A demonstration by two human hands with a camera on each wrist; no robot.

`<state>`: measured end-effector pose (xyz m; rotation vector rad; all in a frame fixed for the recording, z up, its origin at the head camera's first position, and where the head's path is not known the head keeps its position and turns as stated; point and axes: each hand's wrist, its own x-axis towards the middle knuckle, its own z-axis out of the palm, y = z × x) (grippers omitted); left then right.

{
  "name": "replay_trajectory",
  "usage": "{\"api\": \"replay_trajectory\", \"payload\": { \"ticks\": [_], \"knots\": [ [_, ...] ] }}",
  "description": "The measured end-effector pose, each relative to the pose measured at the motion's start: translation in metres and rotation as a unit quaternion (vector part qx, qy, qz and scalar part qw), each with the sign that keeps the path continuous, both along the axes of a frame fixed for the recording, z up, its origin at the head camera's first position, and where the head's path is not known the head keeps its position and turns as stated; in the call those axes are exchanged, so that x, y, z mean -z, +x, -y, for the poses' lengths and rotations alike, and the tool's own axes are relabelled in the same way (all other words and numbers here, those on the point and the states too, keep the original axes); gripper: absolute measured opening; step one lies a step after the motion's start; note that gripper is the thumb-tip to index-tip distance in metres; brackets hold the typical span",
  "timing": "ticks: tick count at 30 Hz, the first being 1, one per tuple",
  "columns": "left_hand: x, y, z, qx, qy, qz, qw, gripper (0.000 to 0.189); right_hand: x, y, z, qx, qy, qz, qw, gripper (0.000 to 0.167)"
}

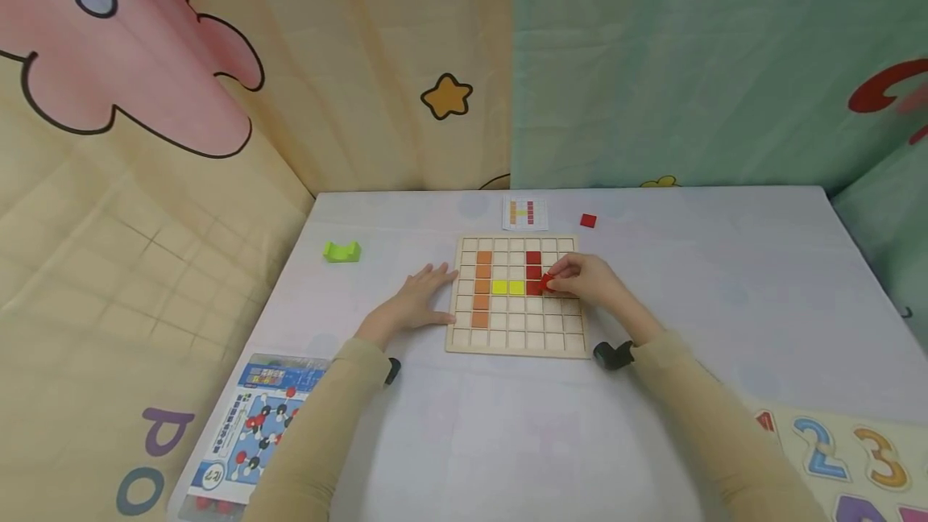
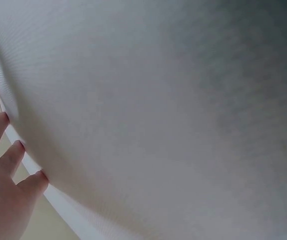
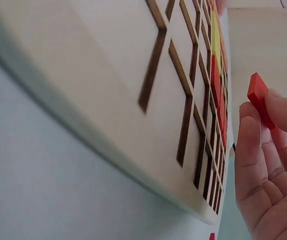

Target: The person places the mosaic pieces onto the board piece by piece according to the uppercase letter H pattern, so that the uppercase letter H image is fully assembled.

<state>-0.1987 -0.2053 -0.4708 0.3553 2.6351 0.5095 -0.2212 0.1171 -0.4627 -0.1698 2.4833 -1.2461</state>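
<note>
A wooden grid board (image 1: 507, 339) lies on the table with square tiles set in its cells: a column of orange tiles (image 1: 482, 288), two yellow tiles (image 1: 508, 287) and a column of three red tiles (image 1: 533, 272). My right hand (image 1: 590, 280) pinches a red square tile (image 3: 258, 97) between thumb and fingers, over the board just right of the red column. With fingers spread, my left hand (image 1: 416, 300) rests at the board's left edge, thumb and fingertips touching it. In the left wrist view, its fingers (image 2: 13, 155) show at the far left.
A pattern card (image 1: 525, 214) and a loose red tile (image 1: 588, 221) lie behind the board. At the left are a light green plastic piece (image 1: 341, 252) and a boxed set with molecule pictures (image 1: 264, 425). A number board (image 1: 855, 457) occupies the front right corner.
</note>
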Motion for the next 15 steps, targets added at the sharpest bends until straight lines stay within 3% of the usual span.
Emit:
{"api": "replay_trajectory", "payload": {
  "ticks": [8,15],
  "knots": [
    [0.001,-0.001,0.001,0.003,0.004,0.000,1.0000,0.090,0.005,0.008,0.017,-0.027,0.019,0.010,0.9994,0.018],
    [0.001,-0.001,0.002,0.003,0.007,0.000,1.0000,0.090,0.010,0.010,0.022,-0.052,0.039,-0.017,0.9977,0.016]
  ]
}}
